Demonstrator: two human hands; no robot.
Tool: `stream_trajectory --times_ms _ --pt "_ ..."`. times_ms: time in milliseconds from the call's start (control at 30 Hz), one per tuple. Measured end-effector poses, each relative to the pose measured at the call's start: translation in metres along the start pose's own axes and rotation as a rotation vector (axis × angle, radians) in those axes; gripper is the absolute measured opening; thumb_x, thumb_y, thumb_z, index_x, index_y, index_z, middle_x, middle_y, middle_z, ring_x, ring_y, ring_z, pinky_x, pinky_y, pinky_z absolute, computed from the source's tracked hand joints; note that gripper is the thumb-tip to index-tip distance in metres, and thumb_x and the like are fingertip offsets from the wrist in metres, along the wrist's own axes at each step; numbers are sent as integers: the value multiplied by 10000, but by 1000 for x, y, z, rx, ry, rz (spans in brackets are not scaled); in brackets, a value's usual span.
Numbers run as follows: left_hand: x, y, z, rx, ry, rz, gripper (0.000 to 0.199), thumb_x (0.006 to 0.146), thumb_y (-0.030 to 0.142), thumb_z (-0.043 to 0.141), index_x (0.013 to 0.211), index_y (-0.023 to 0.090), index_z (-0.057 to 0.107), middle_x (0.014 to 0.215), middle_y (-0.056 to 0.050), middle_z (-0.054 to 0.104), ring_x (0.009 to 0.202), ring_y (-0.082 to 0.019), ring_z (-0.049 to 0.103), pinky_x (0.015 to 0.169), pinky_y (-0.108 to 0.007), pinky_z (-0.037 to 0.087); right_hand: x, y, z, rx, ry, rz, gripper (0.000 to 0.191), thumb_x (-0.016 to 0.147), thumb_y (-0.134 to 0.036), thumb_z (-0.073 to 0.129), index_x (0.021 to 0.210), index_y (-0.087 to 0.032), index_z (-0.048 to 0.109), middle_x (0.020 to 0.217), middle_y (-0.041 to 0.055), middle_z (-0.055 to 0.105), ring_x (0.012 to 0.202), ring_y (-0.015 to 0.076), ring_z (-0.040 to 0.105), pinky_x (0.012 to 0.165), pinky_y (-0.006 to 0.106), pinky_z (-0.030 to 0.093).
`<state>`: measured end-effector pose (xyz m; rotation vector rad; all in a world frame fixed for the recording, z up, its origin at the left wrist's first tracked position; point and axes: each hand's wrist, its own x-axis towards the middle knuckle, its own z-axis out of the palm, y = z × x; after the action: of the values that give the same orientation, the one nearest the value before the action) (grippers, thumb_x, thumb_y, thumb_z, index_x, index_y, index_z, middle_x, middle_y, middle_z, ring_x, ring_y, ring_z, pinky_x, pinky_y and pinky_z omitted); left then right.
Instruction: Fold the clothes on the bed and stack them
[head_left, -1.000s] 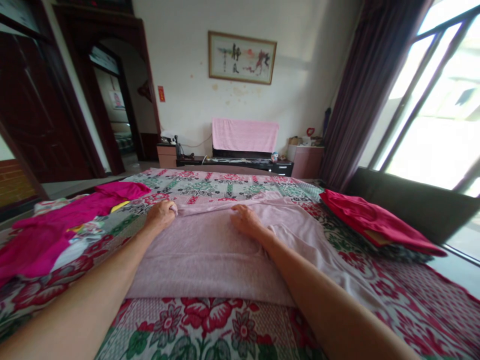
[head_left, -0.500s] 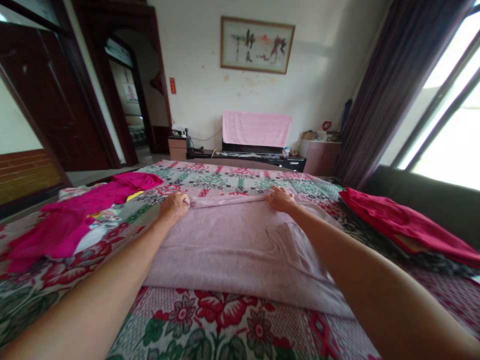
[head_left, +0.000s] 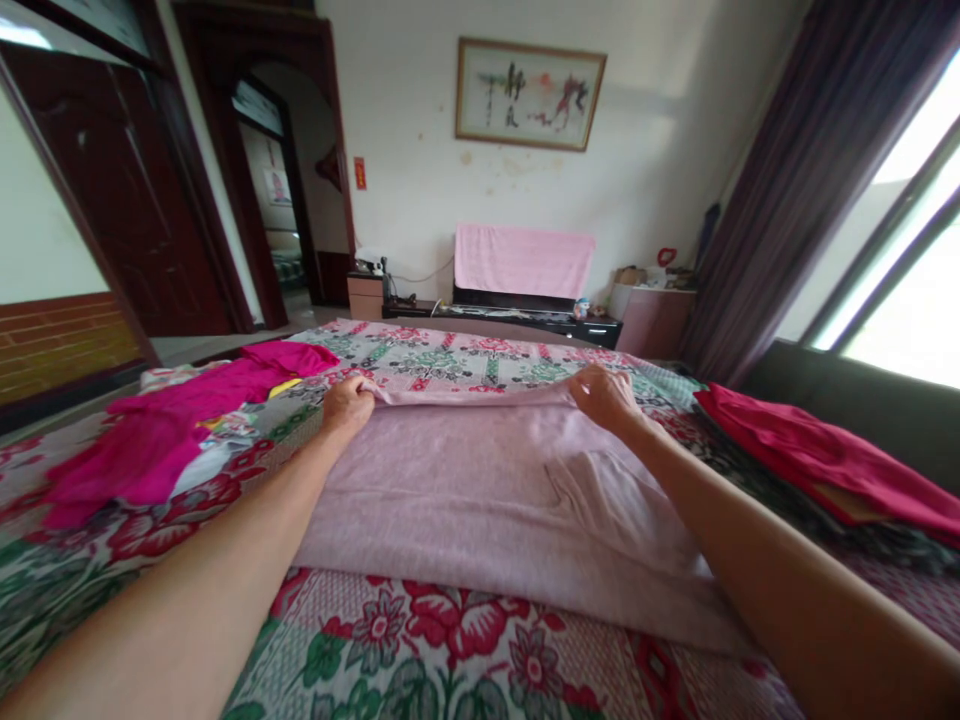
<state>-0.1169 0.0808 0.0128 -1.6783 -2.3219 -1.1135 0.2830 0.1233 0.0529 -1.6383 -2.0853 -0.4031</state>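
A pale mauve garment (head_left: 465, 490) lies spread on the flowered bed cover (head_left: 450, 665), its exact kind not plain from here. My left hand (head_left: 350, 404) is closed on the far left corner of the cloth. At the far right, my right hand (head_left: 606, 396) pinches the same far edge. Between the two hands that edge is drawn nearly straight and slightly lifted. Small creases run across the right part of the cloth, and my right forearm hides some of its right side.
Bright pink clothes (head_left: 157, 430) lie heaped at the left, over white and patterned ones. Folded red clothing (head_left: 817, 450) is stacked at the right beside a dark headboard-like panel (head_left: 862, 400). Beyond the bed stands a low cabinet (head_left: 510, 322) with a pink towel (head_left: 525, 260) above it.
My right hand has shifted right and now pinches the far edge, where before it lay flatter on the cloth. The edge is straighter and a little raised. The view has turned slightly left.
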Motion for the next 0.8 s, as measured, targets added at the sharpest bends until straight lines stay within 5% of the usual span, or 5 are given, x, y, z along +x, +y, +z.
stream_trajectory --times_ms 167,333,433,667,800 --pt "8 -1 -7 35 -66 11 327 677 140 498 875 237 740 883 -12 738 878 -213 647 692 -239 444 -20 -1 -21 109 -79 -182 408 841 -403 414 536 -171 555 581 29 560 540 114 460 569 259 306" --pt "13 -7 -16 100 -149 5 284 654 156 518 809 246 738 832 -11 733 845 -215 649 625 -234 427 -32 -1 -26 187 -102 -263 445 817 -429 441 458 -176 370 466 -35 327 462 72 273 493 256 200" --pt "12 -10 -23 58 -88 -56 280 643 154 520 797 245 735 799 -15 728 832 -215 654 637 -238 444 -33 4 -30 217 -124 -206 459 793 -459 446 453 -182 308 471 -44 239 462 70 242 480 252 181" --pt "8 0 -20 -635 -102 -462 384 625 81 477 950 178 658 754 -32 690 605 -147 649 524 -221 469 -33 14 -31 241 -295 -148 451 754 -487 444 457 -194 274 483 -46 223 462 69 231 468 251 163" --pt "13 0 -10 -961 -115 -349 283 617 128 546 879 150 650 788 -44 695 687 -143 651 632 -258 534 -33 14 -31 217 -374 -134 455 757 -493 451 453 -197 288 478 -48 240 459 67 228 468 254 161"
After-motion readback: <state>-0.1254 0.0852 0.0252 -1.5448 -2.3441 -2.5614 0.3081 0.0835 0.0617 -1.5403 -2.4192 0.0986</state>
